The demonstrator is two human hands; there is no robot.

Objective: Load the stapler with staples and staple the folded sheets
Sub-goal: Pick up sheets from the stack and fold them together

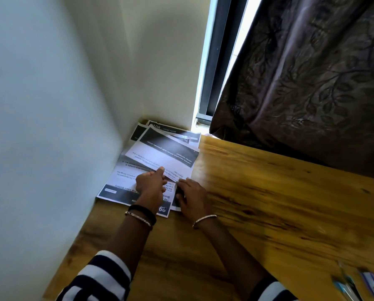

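Several printed sheets [160, 157] with dark header bands lie in a loose pile in the table's far left corner against the wall. My left hand [151, 184] presses on the pile, its fingertips pinching the near edge of the top folded sheet. My right hand [191, 196] rests beside it, fingers on the same sheet's edge and the sheet below. At the bottom right edge lie blurred small objects [355, 285], bluish and white; I cannot tell whether they are the stapler or a staple box.
The wooden table [268, 203] stretches to the right and toward me. A pale wall [40, 127] bounds its left side. A dark patterned curtain [312, 72] hangs behind the far edge, beside a window frame [216, 61].
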